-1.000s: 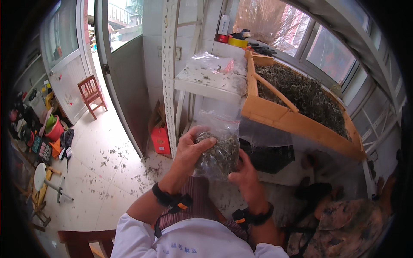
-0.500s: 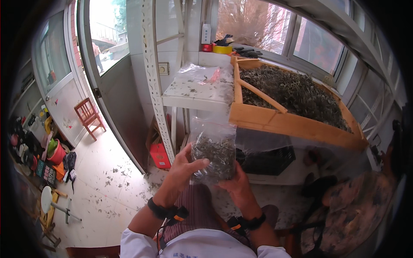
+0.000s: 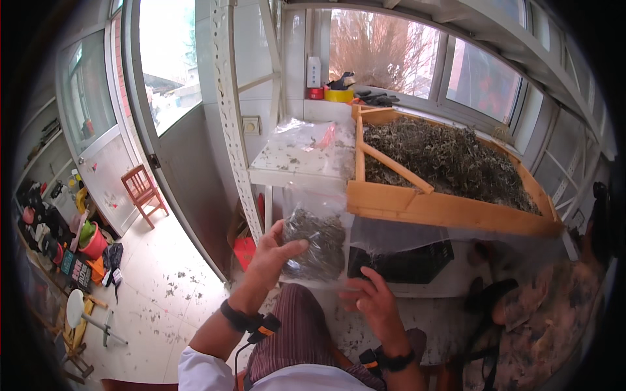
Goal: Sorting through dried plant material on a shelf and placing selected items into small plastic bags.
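A clear plastic bag (image 3: 316,251) filled with dark dried leaves hangs upright in front of me, its upper part looking flat and unfilled. My left hand (image 3: 272,253) grips its left side, with the thumb across the front and the other fingers hidden behind. Just right of the bag is my right hand (image 3: 373,296), fingers apart and curled a little, holding nothing. Beyond the bag, a wooden tray (image 3: 391,201) holds a heap of dried leaves (image 3: 450,156); a wooden bar (image 3: 398,168) lies across its left corner.
Left of the tray, a white shelf (image 3: 293,171) carries clear plastic bags (image 3: 306,133) and leaf crumbs. A black crate (image 3: 417,260) sits under the tray. The metal shelf post (image 3: 228,111) rises at left, near an open door (image 3: 189,176). A wooden chair (image 3: 143,192) stands farther left.
My right hand has let go of the bag and moved a little right and down, its fingers spreading. The bag, in my left hand, has shifted slightly left.
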